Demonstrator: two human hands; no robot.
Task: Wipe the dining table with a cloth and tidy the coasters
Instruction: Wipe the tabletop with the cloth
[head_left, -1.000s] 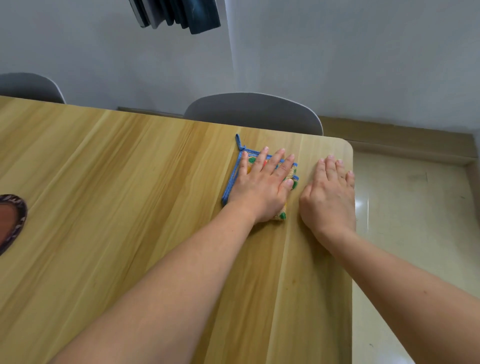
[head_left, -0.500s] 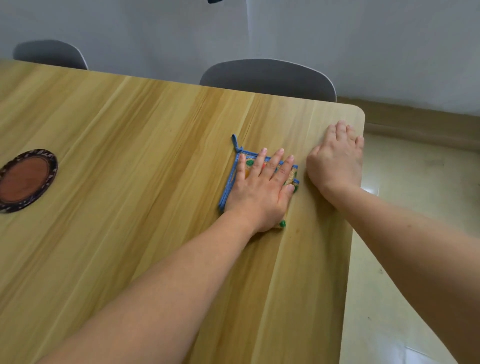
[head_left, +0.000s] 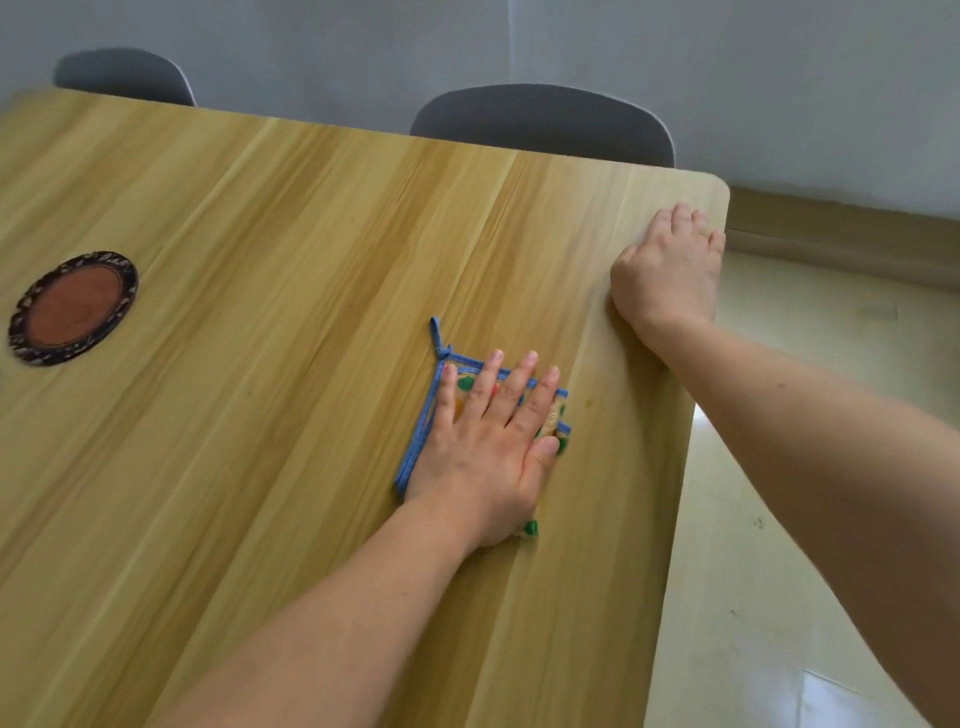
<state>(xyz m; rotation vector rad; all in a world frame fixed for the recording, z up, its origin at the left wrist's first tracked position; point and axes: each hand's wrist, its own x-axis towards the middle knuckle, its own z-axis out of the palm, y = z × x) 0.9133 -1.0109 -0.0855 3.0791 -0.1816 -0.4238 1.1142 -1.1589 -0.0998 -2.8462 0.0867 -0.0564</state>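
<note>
head view: only camera.
cloth (head_left: 441, 410): folded square, blue trim, flat on table (head_left: 260, 467) near its right edge; soft, light, likely slides easily on smooth wood.
left hand (head_left: 488, 447): fingers straight, spread, palm pressing the cloth; nothing gripped.
right hand (head_left: 667, 270): flat near the far right corner, fingers relaxed, bracing.
coaster (head_left: 72, 307): round, dark rim, far left, well apart; looks stiff, thin. Lift by the rim.
hold: palm pressure suits wiping; pinch the corner loop (head_left: 436, 338) to lift.
</note>
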